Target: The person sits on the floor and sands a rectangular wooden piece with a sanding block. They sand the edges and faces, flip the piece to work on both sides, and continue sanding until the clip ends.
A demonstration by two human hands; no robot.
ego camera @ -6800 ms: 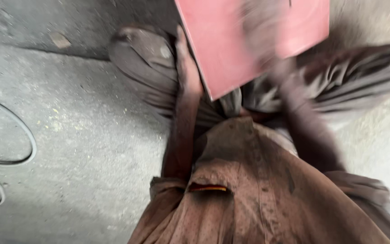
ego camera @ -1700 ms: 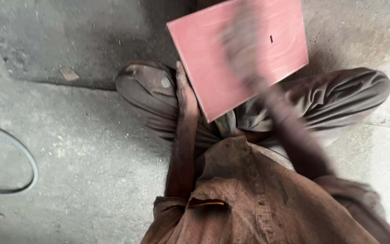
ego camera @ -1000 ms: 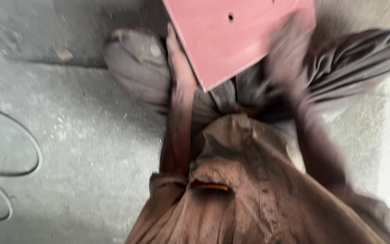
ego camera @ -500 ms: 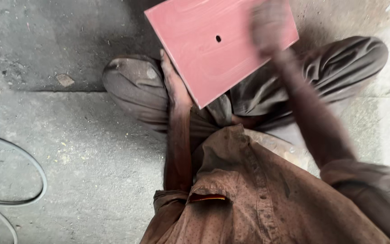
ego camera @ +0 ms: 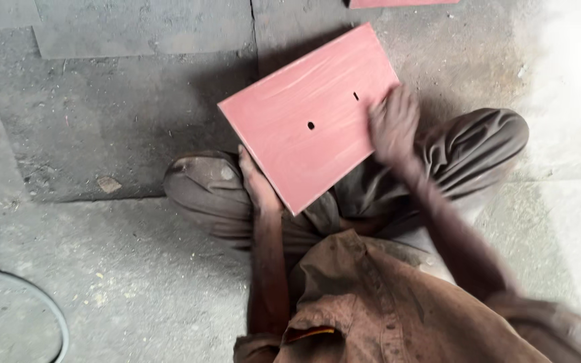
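A flat red rectangular panel (ego camera: 311,114) with a small round hole and a short slot rests tilted over my bent knees. My left hand (ego camera: 257,185) grips its near left edge from below, thumb along the rim. My right hand (ego camera: 393,124) presses on the panel's right side; it is blurred by motion, and whether anything lies under the palm cannot be told. My brown shirt fills the bottom of the view.
I sit on a rough grey concrete floor (ego camera: 115,121) with seams. A grey cable (ego camera: 15,289) loops at the lower left. The edge of another red panel (ego camera: 405,3) shows at the top. A small stone (ego camera: 109,183) lies left of my knee.
The view has shifted so the panel sits lower and nearer the middle. My right hand has slid across the panel's surface, back and forth, and now rests at its right edge.
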